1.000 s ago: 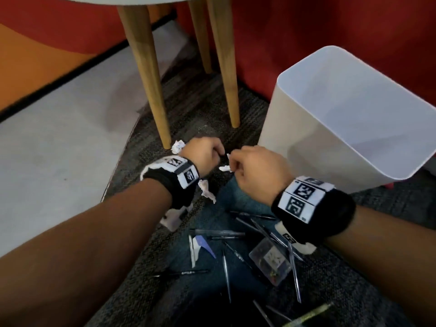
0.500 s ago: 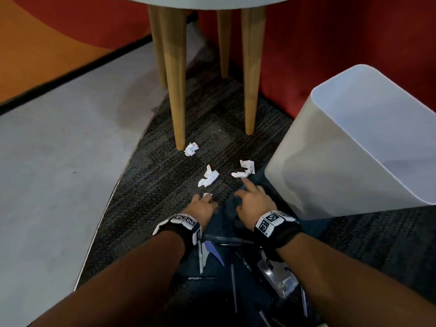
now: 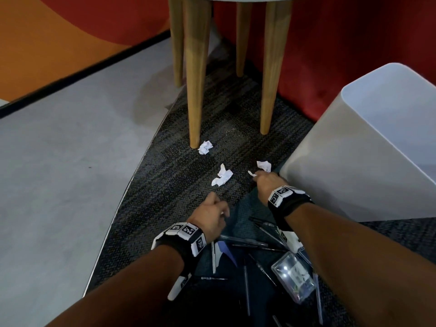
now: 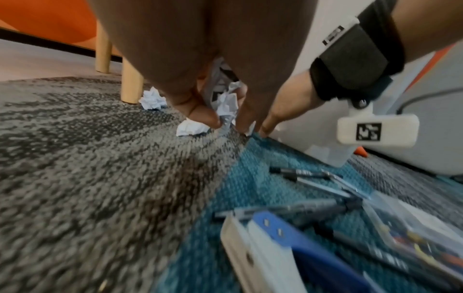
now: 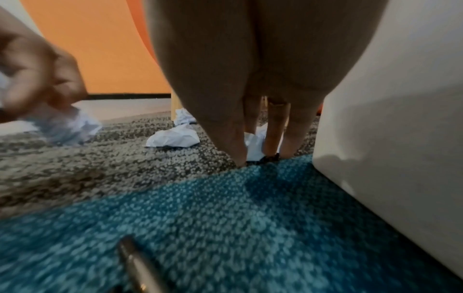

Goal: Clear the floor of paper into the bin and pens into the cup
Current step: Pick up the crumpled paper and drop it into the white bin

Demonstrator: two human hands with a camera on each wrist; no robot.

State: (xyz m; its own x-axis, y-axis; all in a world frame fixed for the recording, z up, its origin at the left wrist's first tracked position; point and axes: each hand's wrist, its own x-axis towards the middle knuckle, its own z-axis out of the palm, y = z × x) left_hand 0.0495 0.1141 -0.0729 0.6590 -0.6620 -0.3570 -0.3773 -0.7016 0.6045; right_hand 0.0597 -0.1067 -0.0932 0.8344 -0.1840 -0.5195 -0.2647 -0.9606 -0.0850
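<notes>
Crumpled white paper pieces lie on the grey carpet: one by the table leg [image 3: 205,147], one in the middle [image 3: 221,178], one near the bin [image 3: 264,165]. My left hand [image 3: 219,208] is curled, and the left wrist view shows crumpled paper [image 4: 226,105] held between its thumb and fingers. My right hand [image 3: 256,175] reaches down beside the white bin [image 3: 354,161]; its thumb and fingers [image 5: 273,138] pinch a paper scrap [image 5: 253,147] on the carpet. Several pens [image 3: 245,243] lie on the blue carpet under my wrists.
Wooden table legs [image 3: 195,79] stand just beyond the paper. A clear plastic box [image 3: 292,277] and a blue-and-white flat item [image 3: 221,250] lie among the pens. A red wall [image 3: 342,43] is behind the bin, and smooth grey floor [image 3: 70,161] lies left.
Both hands came down from beside the bin to the carpet. The left hand closed around a paper piece; the right hand reached forward to the scrap by the bin.
</notes>
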